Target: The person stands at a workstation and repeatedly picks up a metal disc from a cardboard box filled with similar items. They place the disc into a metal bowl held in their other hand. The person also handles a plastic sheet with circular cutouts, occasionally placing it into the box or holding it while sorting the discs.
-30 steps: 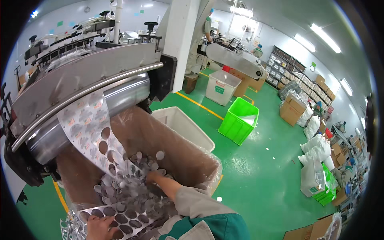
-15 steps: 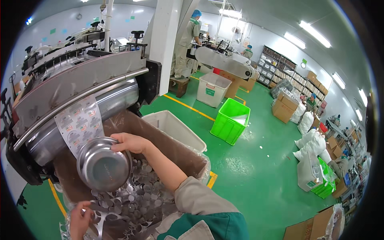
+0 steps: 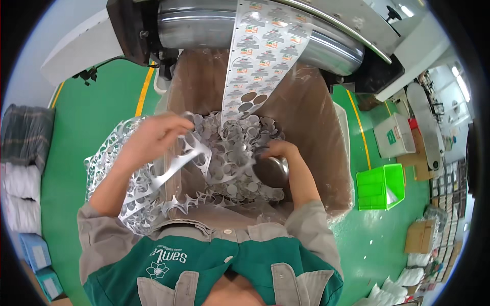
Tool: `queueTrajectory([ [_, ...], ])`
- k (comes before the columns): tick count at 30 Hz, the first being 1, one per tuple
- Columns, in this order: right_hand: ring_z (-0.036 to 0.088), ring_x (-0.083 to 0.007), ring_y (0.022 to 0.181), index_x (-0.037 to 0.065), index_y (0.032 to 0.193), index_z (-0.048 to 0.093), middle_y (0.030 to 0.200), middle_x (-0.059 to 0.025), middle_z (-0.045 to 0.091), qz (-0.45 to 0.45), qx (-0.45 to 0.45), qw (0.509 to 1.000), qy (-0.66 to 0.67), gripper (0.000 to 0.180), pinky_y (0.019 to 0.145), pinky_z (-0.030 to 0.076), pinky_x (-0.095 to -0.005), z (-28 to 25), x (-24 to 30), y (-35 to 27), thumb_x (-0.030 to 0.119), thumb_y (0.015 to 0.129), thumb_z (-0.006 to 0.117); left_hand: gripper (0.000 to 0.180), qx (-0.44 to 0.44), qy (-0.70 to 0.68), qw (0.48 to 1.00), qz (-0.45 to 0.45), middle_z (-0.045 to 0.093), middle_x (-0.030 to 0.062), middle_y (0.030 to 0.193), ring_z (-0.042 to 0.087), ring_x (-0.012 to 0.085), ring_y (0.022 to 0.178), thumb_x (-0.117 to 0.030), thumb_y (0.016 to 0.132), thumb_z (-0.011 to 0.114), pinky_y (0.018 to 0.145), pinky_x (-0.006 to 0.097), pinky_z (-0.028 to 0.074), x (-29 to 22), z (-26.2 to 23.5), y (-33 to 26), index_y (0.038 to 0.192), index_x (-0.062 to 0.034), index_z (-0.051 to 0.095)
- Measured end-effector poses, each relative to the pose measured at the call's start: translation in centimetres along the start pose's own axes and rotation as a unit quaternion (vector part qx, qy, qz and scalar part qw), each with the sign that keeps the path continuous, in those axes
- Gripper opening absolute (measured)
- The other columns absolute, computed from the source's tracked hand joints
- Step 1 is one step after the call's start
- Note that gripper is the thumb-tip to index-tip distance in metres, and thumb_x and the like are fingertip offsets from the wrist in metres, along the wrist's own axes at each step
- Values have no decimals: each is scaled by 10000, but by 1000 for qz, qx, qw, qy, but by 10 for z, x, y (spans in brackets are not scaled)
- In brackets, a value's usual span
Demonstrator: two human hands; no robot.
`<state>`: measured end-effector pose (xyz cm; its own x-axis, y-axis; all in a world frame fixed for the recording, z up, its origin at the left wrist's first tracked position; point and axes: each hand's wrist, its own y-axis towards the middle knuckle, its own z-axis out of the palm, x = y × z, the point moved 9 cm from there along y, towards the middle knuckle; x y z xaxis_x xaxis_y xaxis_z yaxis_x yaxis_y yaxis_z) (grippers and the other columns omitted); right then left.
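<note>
My right hand [image 3: 282, 149] grips the rim of a shiny metal bowl [image 3: 274, 173], which is tilted low among many loose silvery discs [image 3: 245, 191]. The bowl's contents are hidden. My left hand [image 3: 153, 136], slightly blurred, pinches a punched foil strip [image 3: 178, 166] full of round holes. This strip trails over the near left side of a large plastic-lined brown bin [image 3: 316, 112], into a heap of the same punched scrap [image 3: 102, 163]. Ahead, a printed foil sheet [image 3: 265, 56] hangs down from a metal roller [image 3: 196, 25], with several round holes near its lower end.
The machine's roller and frame span the bin's far side. Right of the bin, on the green floor, stand a bright green crate [image 3: 377, 188], a white tub [image 3: 395, 135] and a cardboard box [image 3: 420, 236]. Stacked bundles [image 3: 25, 132] lie at the far left.
My view has swung left and downward over the bin. The bowl has gone from in front of the printed sheet down among the discs. My left hand now lifts the punched strip.
</note>
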<state>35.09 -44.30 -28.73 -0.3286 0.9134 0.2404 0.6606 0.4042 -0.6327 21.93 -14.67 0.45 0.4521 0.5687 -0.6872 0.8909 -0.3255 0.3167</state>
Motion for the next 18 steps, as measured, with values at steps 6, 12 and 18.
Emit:
queueTrajectory([
  [6, 570, -187, 930, -18, 1149, 489, 1036, -92, 584, -326, -119, 790, 505, 505, 786, 473, -303, -161, 82, -103, 240, 756, 676, 184, 170, 227, 958, 43, 613, 84, 802, 584, 291, 779, -126, 774, 540, 729, 398, 443, 46, 93, -10, 940, -99, 615],
  [12, 556, -246, 996, 3, 1244, 417, 1157, -125, 538, -196, -228, 530, 793, 609, 815, 476, -381, -67, -29, 8, 391, 819, 614, 190, 162, 218, 962, 27, 624, 67, 810, 588, 261, 802, -150, 763, 558, 751, 376, 443, 44, 94, -9, 940, -100, 610],
  [18, 520, -304, 1100, 47, 1143, 569, 1185, -174, 546, 82, -47, 995, 40, 619, 894, 418, -398, 101, -58, 70, 450, 684, 669, 184, 142, 216, 966, 21, 625, 86, 784, 592, 287, 769, -120, 752, 549, 720, 412, 442, 53, 93, -8, 924, -113, 616],
])
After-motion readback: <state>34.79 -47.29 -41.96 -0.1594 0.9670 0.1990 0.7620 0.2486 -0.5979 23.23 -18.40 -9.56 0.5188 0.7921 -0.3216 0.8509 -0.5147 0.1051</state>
